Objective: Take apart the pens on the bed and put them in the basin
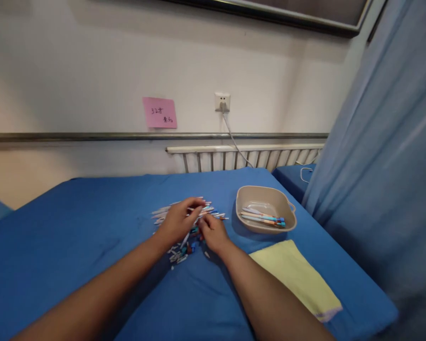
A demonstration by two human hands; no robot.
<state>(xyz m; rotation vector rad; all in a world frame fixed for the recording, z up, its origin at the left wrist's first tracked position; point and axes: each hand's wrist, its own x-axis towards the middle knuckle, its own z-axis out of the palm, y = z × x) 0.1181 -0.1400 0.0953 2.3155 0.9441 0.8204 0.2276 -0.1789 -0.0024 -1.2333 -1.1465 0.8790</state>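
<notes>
On the blue-covered bed lies a spread of slim white pens (159,215), partly hidden by my hands. My left hand (179,220) is over it, thumb and fingers bent together around what looks like a pen. Close beside it, my right hand (216,233) has its fingers curled in a pinch; what they hold is hidden. Just below the hands are small loose pen parts (177,256), mostly white, with some blue and brown pieces. A beige plastic basket (246,192) to the right holds several pens (262,217) with blue ends.
A pale yellow cloth (298,272) lies in front of the basket on the blue sheet (74,227). Behind are a white rail (206,149) and a wall socket (222,102) with a plugged-in cord. A blue curtain (372,156) hangs along the right side.
</notes>
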